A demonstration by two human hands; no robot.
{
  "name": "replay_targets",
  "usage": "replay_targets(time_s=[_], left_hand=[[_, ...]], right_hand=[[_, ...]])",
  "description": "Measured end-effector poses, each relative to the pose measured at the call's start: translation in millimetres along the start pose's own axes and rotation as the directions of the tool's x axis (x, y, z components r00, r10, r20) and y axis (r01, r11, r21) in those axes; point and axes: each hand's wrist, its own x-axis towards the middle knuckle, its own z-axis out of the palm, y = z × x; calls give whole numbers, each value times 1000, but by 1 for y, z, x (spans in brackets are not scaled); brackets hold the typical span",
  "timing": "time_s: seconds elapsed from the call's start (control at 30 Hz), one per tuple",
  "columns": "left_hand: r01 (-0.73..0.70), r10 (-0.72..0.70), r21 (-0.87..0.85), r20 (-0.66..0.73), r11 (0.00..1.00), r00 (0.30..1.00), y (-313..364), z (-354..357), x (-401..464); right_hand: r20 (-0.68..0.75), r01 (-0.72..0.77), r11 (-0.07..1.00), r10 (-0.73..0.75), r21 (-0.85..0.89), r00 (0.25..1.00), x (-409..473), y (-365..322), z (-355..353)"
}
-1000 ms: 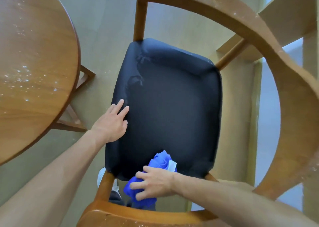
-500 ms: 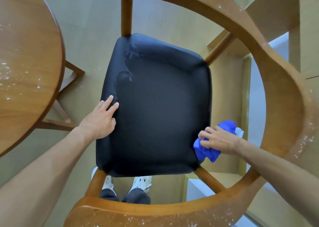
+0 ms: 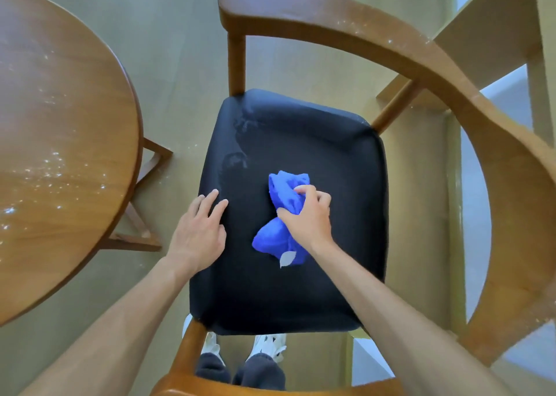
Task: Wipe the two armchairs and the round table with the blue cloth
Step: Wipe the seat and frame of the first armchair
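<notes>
Dark grey trouser legs [image 3: 240, 371] and white shoes [image 3: 267, 346] show at 6 o'clock, seen through the gap between the seat and the curved wooden rail [image 3: 270, 388] of the armchair. Above them lies the black padded square seat of the armchair [image 3: 346, 203], filling the middle of the view. The left hand [image 3: 197, 233] rests flat on the seat's 9 o'clock edge, its fingers straight and a little spread, holding nothing. Just beside it, toward 3 o'clock, the right hand [image 3: 310, 218] presses down on the crumpled blue cloth [image 3: 282, 215], fingers curled round the bunched fabric and gripping it. The cloth sits on the seat near its centre, with a small white label [image 3: 287, 258] sticking out at its near end. A dull smeared patch [image 3: 237, 158] marks the seat at about 11 o'clock from the cloth. The chair's bent light-brown wooden armrest and back rail [image 3: 451, 73] sweeps from 12 o'clock round to 4 o'clock, speckled with pale flecks. At 9 o'clock stands the round brown wooden table [image 3: 60, 155], apart from the chair, its top dotted with white specks, and its leg frame [image 3: 144, 215] shows beneath. Pale beige flooring [image 3: 180, 49] lies under both.
</notes>
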Motion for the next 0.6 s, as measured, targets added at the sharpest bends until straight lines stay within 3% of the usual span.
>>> replay_targets(time_s=[0.07, 0.13, 0.2, 0.27, 0.4, 0.5, 0.6], left_hand=[[0, -1, -8, -68, 1000, 998, 13, -3, 3], [19, -28, -115, -78, 993, 997, 32, -3, 10], [89, -86, -321, 22, 943, 996, 54, -4, 18], [147, -111, -481, 102, 864, 989, 77, -2, 24], [176, -159, -575, 81, 799, 984, 97, 9, 23], [79, -58, -582, 53, 809, 997, 87, 13, 17], [49, -3, -670, 70, 741, 998, 82, 8, 18]], right_hand=[[51, -20, 999, 18, 32, 999, -2, 2, 3], [-34, -18, 988, 24, 152, 999, -3, 10, -11], [-156, -13, 985, 40, 174, 987, -4, 21, -27], [-169, 6, 997, 7, 74, 986, -9, 25, -31], [-72, 49, 968, -69, -245, 995, -15, 7, -4], [-157, -27, 914, -40, -405, 987, -9, -6, 3], [-98, -26, 894, -20, -448, 995, -9, -9, 1]])
